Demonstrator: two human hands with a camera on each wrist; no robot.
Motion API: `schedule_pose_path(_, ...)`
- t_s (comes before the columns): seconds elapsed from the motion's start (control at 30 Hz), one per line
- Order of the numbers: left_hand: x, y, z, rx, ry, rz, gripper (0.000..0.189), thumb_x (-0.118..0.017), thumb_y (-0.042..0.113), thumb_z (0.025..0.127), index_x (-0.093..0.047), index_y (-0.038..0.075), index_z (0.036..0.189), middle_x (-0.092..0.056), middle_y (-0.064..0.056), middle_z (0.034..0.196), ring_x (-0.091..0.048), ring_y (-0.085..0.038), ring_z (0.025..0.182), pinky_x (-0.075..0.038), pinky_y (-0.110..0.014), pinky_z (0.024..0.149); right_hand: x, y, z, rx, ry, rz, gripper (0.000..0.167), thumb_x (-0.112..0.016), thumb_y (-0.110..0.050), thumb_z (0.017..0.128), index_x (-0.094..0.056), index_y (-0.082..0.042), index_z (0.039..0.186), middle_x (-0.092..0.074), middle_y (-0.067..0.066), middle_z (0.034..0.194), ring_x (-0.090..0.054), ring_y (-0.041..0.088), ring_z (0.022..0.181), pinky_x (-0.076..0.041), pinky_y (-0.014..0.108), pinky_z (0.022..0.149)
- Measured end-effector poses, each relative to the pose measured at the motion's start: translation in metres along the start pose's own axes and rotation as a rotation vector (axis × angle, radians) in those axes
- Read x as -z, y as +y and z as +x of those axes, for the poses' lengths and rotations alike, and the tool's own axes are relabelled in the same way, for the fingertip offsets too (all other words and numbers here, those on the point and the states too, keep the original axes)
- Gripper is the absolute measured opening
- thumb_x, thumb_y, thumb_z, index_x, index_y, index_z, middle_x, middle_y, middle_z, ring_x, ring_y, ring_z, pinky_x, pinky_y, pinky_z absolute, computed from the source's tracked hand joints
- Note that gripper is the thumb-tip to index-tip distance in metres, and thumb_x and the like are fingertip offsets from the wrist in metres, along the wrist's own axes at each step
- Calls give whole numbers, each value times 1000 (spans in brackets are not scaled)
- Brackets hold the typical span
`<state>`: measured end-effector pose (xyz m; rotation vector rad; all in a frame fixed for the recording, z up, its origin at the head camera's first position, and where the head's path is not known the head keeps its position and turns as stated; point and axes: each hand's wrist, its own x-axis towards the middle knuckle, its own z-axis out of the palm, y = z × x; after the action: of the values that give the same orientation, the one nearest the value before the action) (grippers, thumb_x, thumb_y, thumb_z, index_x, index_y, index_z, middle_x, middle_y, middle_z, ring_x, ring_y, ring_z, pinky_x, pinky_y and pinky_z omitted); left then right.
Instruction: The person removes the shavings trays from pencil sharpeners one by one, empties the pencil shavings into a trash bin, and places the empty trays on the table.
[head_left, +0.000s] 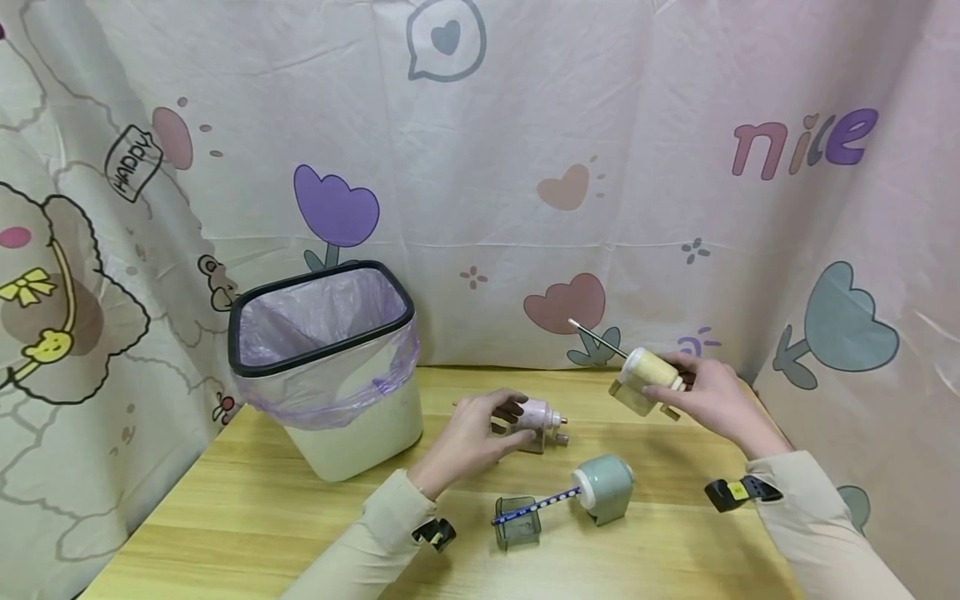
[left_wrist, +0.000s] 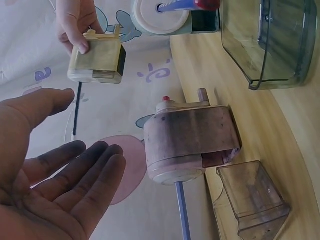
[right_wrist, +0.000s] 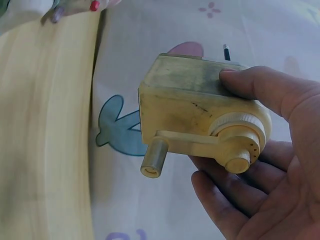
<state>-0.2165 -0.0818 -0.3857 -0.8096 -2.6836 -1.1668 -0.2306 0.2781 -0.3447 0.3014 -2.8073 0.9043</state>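
My right hand [head_left: 716, 400] holds a yellow crank pencil sharpener [head_left: 656, 372] in the air, thumb on one side. From its front sticks a dark pencil [head_left: 600, 339] with a white tip, pointing up and left in the head view. The crank handle [right_wrist: 155, 157] faces the right wrist camera. My left hand [head_left: 480, 437] has its fingers spread and slightly bent, holding nothing, beside a pink pencil sharpener [left_wrist: 192, 137] on the table. A blue pencil [left_wrist: 182, 210] stands in the pink one's opening. A loose clear shavings drawer [left_wrist: 252, 200] lies near it.
Nearer the front sits a green pencil sharpener [head_left: 606, 483] with a blue dotted pencil [head_left: 551, 500] in it. This pencil crosses over a greenish clear drawer [head_left: 517, 537]. A bin [head_left: 360, 442] with a purple liner stands at left. A patterned curtain [head_left: 480, 167] hangs behind the wooden table.
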Motion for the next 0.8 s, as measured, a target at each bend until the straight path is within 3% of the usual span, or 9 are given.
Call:
schedule_pose_path(0.53, -1, 4, 5, 6, 1, -32, 51, -81, 32, 97, -66, 11, 141, -79, -11, 124, -77, -24, 110, -64, -45, 100, 8, -31, -14, 57, 11, -18, 73, -85, -48, 90, -65, -7, 146, -77, 14, 114, -68, 19, 91, -53, 28, 68)
schedule_pose_path(0.8, -1, 8, 7, -17, 1, -49, 50, -80, 34, 98, -67, 12, 141, -79, -10, 122, -77, -22, 104, -65, -37, 92, 9, -45, -21, 98, 5, 23, 69, -86, -44, 90, -66, -6, 144, -78, 14, 117, -72, 21, 98, -55, 24, 70)
